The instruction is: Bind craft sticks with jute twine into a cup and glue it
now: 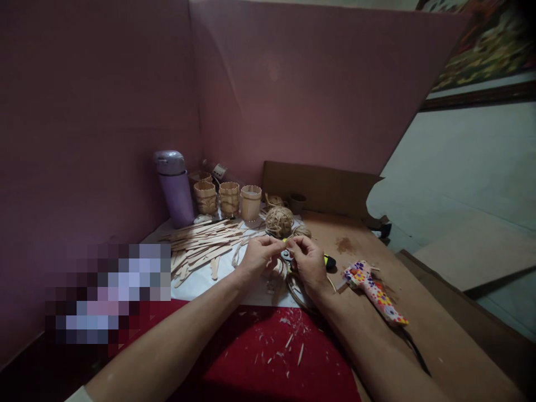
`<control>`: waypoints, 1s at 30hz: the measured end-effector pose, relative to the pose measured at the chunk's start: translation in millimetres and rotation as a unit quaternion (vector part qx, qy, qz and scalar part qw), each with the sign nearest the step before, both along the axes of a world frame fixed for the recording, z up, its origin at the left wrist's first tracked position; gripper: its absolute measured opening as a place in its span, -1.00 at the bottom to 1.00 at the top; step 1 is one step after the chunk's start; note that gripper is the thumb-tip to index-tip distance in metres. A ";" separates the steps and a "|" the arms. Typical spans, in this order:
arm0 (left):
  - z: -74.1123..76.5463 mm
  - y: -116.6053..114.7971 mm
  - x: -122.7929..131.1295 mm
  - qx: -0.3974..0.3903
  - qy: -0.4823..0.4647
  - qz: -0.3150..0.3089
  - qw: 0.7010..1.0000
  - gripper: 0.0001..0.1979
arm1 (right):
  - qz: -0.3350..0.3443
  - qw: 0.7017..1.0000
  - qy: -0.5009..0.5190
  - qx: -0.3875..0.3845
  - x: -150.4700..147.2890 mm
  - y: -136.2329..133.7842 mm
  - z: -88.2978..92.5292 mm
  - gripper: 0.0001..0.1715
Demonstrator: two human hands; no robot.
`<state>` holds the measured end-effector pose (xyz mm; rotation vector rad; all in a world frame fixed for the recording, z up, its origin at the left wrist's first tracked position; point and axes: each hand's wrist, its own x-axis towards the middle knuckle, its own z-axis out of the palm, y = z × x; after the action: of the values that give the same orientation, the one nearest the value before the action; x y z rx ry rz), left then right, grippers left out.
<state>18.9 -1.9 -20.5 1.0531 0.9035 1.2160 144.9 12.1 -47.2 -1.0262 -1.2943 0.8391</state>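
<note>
My left hand (264,252) and my right hand (309,261) meet over the front of the work surface, thumbs and fingertips pinched almost together. Whatever sits between the fingertips is too small to make out. Just behind and beneath them lies a cutting tool with yellow and black handles (330,261), partly covered by my right hand. A ball of jute twine (280,221) rests beyond my fingers, and loose twine strands (280,269) hang or lie below them. Left of my left hand is a pile of flat wooden craft sticks (207,241) on white paper (195,290).
Small cups clad in wooden sticks (229,200) stand at the back beside a purple tumbler (176,195). A flower-patterned glue gun (374,290) lies on the right, its cord trailing forward. Red cloth (268,357) with wood scraps is in front. Pink panels (310,95) enclose the back and left.
</note>
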 end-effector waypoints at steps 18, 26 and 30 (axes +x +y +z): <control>3.9 -2.8 -0.8 -0.061 -0.069 0.066 0.994 -0.78 | -0.093 0.950 -0.219 0.203 3.5 -12.5 3.4 -0.71; 0.6 -5.8 2.9 -0.075 -0.059 0.044 0.994 -0.76 | -0.043 0.917 -0.291 0.271 3.6 -16.8 4.7 -0.82; 1.3 -6.6 3.1 -0.080 -0.069 0.038 0.994 -0.75 | -0.048 0.915 -0.294 0.271 4.2 -17.3 5.0 -0.82</control>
<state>22.0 -8.5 -19.3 0.8033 0.9253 1.2416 149.1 -5.1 -42.2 -0.8993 -1.8316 0.0498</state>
